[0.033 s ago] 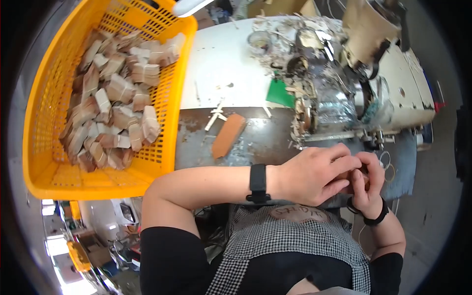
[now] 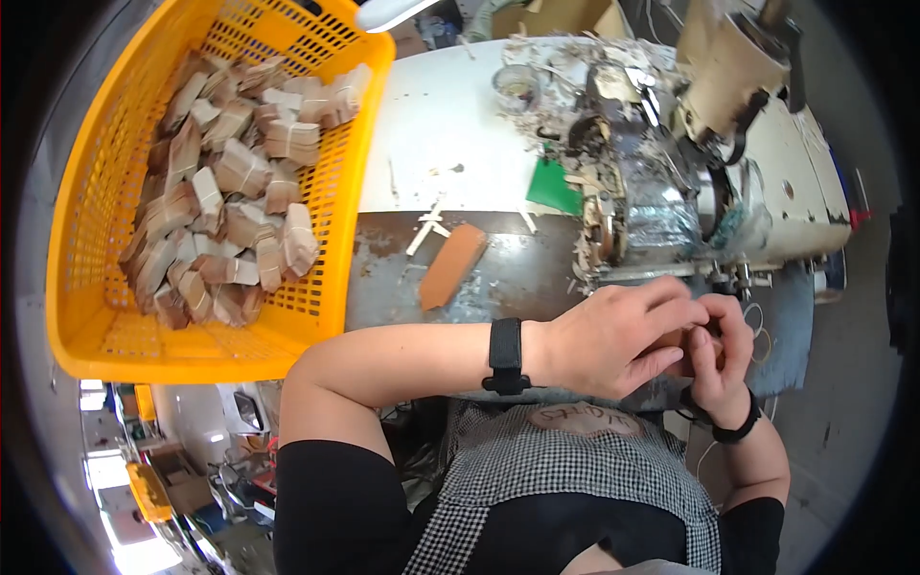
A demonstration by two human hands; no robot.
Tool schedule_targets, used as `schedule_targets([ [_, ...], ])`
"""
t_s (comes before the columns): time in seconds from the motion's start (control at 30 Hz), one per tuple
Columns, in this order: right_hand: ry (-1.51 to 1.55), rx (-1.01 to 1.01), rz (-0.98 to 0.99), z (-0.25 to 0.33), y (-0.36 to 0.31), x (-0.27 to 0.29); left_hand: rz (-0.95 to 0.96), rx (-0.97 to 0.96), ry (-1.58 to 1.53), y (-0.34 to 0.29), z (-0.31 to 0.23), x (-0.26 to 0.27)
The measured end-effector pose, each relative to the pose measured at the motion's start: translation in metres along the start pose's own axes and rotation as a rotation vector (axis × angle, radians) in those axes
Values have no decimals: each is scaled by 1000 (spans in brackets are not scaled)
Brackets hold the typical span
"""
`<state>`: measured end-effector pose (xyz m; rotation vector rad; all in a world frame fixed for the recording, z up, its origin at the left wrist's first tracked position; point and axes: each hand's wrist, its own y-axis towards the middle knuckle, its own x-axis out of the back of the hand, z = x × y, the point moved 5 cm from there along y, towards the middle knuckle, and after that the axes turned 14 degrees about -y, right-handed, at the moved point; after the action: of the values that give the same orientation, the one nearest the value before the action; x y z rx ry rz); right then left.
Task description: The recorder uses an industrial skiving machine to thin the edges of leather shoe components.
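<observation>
Both hands meet in front of the body, low at the right, curled around a small brown piece (image 2: pixel 678 339) that the fingers mostly hide. The left hand (image 2: pixel 618 335) has its fingers bent over the piece and its thumb underneath, closed on it, back of the hand up. The right hand (image 2: pixel 725 359) pinches it from the other side, thumb and bent fingers drawn together. The left forearm lies across the view, with a black band (image 2: pixel 505 356) at the wrist; the right forearm rises from below, bent inward.

Just beyond the hands stands a sewing machine (image 2: pixel 661 206), littered with pale scraps. On the grey part of the table (image 2: pixel 522 264) lies a flat orange-brown strip (image 2: pixel 452 266), near some narrow white strips (image 2: pixel 427 228). A green patch (image 2: pixel 554 185) lies beside the machine, and farther back a clear cup (image 2: pixel 516 88) holds something too small to make out.

At the left, a yellow basket (image 2: pixel 192 369) with slotted walls holds a heap of brown and pale bundles (image 2: pixel 241 169), tumbled at all angles, several with a thin band around them
</observation>
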<state>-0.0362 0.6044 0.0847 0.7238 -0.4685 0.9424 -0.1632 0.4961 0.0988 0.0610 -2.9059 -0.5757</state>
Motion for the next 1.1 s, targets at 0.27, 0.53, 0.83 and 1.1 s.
schedule_targets([
  [0.27, 116, -95, -91, 0, 44, 14, -237, 227, 67, 20, -1, 56],
  [0.53, -483, 260, -206, -7, 74, 60, -246, 692, 40, 23, 26, 109],
  [0.83, -686, 468, -15, -17, 89, 34, -172, 890, 166, 56, 17, 95],
  [1.1, -651, 512, -34, -22, 89, 32, -225, 809, 98, 51, 23, 95],
])
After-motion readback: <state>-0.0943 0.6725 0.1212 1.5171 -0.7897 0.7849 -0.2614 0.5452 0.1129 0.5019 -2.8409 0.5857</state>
